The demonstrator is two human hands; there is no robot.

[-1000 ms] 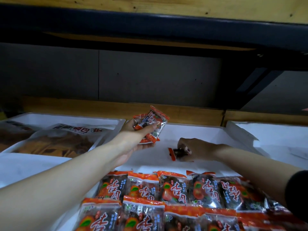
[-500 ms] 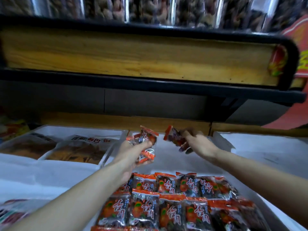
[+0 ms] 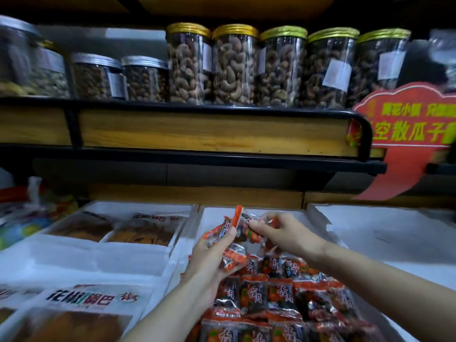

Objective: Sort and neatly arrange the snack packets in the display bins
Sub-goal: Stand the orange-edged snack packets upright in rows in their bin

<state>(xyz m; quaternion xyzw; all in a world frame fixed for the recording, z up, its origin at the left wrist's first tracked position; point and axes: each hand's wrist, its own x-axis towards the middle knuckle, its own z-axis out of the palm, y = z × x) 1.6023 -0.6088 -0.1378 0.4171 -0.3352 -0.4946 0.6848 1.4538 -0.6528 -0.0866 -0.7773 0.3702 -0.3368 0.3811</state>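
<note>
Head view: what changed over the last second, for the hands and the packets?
The right hand lifted a packet off the bin floor and brought it to the left hand, which kept its packets; both hands now meet on one bunch above the bin. The camera tilted up, showing the jars. The rows of packets in the bin stayed put.

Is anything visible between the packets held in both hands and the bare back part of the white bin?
Nothing visible. The left hand and right hand hold orange packets above the white bin; its bare back part lies just beyond them, the packet rows nearer the camera.
</note>
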